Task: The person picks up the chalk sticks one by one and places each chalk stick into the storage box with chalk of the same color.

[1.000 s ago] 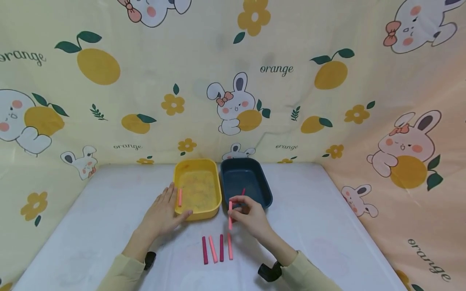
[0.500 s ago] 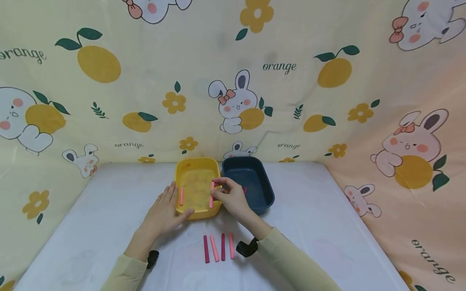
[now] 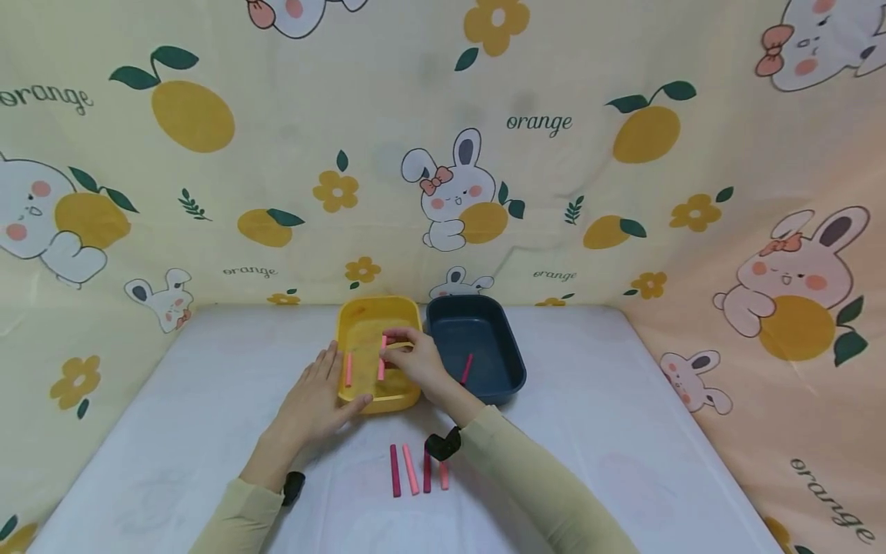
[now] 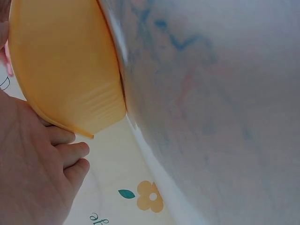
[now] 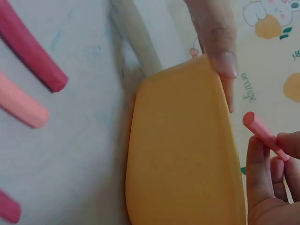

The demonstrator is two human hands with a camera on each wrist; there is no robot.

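My right hand (image 3: 415,362) pinches a pink chalk stick (image 3: 382,362) between thumb and fingers, above the yellow tray (image 3: 391,402). In the right wrist view this chalk stick (image 5: 261,130) slants over the tray's rim level. Another pink chalk stick (image 3: 349,370) lies inside the tray by its left wall. My left hand (image 3: 310,400) rests on the tray's near left corner, fingers straight along the left rim, thumb at the near rim. From the left wrist, those fingers (image 4: 70,152) show against the tray's outer edge (image 4: 75,75).
A dark blue tray (image 3: 512,346) stands right of the yellow one, with a dark pink chalk stick (image 3: 467,368) in it. Nearer, dark pink chalk (image 3: 395,471) and light pink chalk (image 3: 411,469) sticks lie in a row on the white cloth, partly under the right wrist camera (image 3: 443,445).
My right hand has carried the pink chalk stick leftward from in front of the blue tray to over the yellow tray. The left hand has stayed at its corner.
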